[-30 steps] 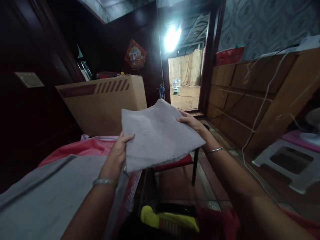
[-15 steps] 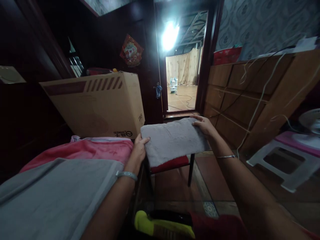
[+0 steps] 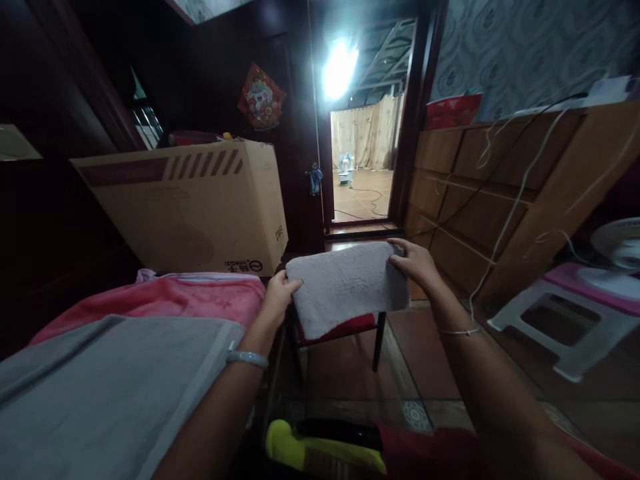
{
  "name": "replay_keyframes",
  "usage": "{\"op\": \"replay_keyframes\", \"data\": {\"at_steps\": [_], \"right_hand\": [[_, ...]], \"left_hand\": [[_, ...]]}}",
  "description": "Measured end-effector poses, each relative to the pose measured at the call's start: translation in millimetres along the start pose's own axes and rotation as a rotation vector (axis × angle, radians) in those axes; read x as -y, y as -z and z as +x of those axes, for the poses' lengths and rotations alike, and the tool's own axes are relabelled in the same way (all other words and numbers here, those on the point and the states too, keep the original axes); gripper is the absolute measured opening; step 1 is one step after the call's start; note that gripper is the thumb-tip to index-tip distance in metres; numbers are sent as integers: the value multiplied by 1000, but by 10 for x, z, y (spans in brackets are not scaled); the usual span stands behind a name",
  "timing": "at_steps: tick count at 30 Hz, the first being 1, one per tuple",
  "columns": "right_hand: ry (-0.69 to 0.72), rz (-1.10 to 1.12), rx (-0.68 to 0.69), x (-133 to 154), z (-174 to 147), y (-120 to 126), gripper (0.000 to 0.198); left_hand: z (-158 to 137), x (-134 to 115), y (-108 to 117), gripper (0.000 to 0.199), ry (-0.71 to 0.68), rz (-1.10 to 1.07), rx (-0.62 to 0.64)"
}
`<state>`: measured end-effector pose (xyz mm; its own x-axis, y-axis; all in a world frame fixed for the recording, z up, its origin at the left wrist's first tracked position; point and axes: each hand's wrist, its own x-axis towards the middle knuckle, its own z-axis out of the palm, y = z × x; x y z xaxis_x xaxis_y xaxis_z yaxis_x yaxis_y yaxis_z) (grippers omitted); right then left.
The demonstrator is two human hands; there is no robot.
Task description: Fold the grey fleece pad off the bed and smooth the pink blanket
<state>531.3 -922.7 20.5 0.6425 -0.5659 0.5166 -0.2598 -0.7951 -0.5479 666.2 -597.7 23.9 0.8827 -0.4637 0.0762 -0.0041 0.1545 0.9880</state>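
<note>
Cloth (image 3: 350, 287), grey and soft-looking, is hanging between two bare hands, in front of and over a red-seated chair (image 3: 345, 328); cannot tell whether its low corner is touching the seat. Left hand (image 3: 277, 298) is pinching the left edge near the top; right hand (image 3: 415, 263) is pinching the upper right corner. Both are closing on edges only, probably to keep the face spread: the upper edge is running almost straight, the lower one hanging loose and slanted. Whether the piece is doubled, cannot tell.

At left, a grey blanket (image 3: 125, 380) is lying partly over a pink blanket (image 3: 200, 297), a carton (image 3: 200, 213) standing just behind. Near fan (image 3: 625, 247) is sitting on a pink-topped stool (image 3: 563, 293), presumably for height.

Counting: hands two, one bangle (image 3: 247, 359) circling the left wrist, one thin bracelet (image 3: 459, 332) the right; held piece one; blankets two; chair, stool, carton one each; fans two, the far fan (image 3: 345, 163) standing beyond the door frame (image 3: 425, 67); red diamond hanging (image 3: 261, 97) one; red container (image 3: 454, 111) one, resting on a wooden drawer unit (image 3: 475, 173), whose fronts are showing too dimly to count
</note>
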Motion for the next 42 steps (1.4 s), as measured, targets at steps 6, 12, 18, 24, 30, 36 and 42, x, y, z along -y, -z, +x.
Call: {"op": "replay_keyframes", "data": {"at_steps": [6,12,18,24,30,36,42], "right_hand": [[383,-234,-4,283,-69,15,59],[669,-282,322,566,122,-143,92],[762,-279,432,464,262,-132,94],[825,-253,367,315,275,-152,85],[848,-271,325,279,279,-203,78],[835,-255,352,337,251,-172,83],[772,-158,403,344,188,-116,87]], "left_hand": [[-32,-149,144,46,-281,762,-232],[-40,-317,-267,84,-711,1437,53],[155,-316,-567,90,-652,1679,209],[322,-283,-513,70,-679,1640,297],[398,-203,-458,57,-628,1474,267],[260,-200,-348,79,-714,1444,300],[-507,86,520,89,-700,1413,128]]}}
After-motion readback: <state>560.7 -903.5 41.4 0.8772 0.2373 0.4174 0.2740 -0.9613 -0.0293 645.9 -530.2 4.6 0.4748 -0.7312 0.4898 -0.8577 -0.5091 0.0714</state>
